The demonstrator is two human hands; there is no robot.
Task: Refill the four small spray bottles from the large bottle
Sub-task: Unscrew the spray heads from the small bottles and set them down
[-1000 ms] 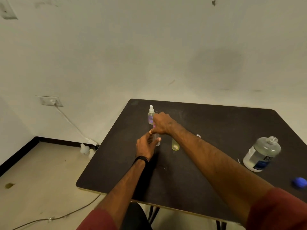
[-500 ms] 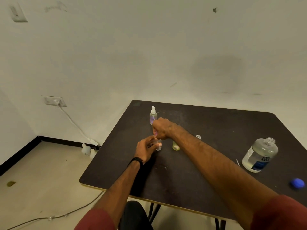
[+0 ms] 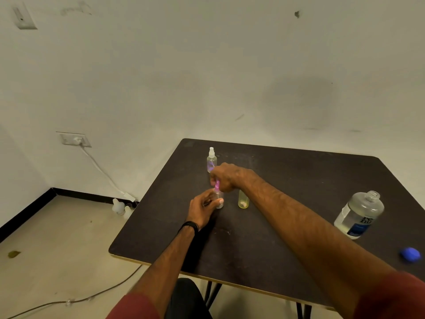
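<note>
Dark brown laminate tabletop (image 3: 287, 238) with a pale edge, set against a plain off-white wall; contents listed near to far.

Item 1: round blue plastic cap (image 3: 410, 254), loose near the right front edge, well apart from everything else. Risk: rolls off if knocked.

Item 2: large clear plastic bottle with a blue-and-white label (image 3: 358, 215), upright, neck uncapped, partly full. Risk: a sweep of the right forearm tips it and spills the refill liquid.

Item 3: left hand (image 3: 203, 208), fingers curled round the body of a small clear spray bottle (image 3: 219, 200) standing on the tabletop, steadying it.

Item 4: right hand (image 3: 226, 177), directly above, fingers closed on that bottle's pink spray top (image 3: 216, 185). Probably screwing or unscrewing it; which one cannot be told. Risk: cross-threading, or the bottle twisting out of the lower grip.

Item 5: small yellowish clear bottle without a top (image 3: 243, 199), just beside the held one, under the right wrist. Risk: easily toppled.

Item 6: small clear spray bottle with a white top (image 3: 211, 160), farthest, upright.

The fourth small bottle is not visible.
</note>
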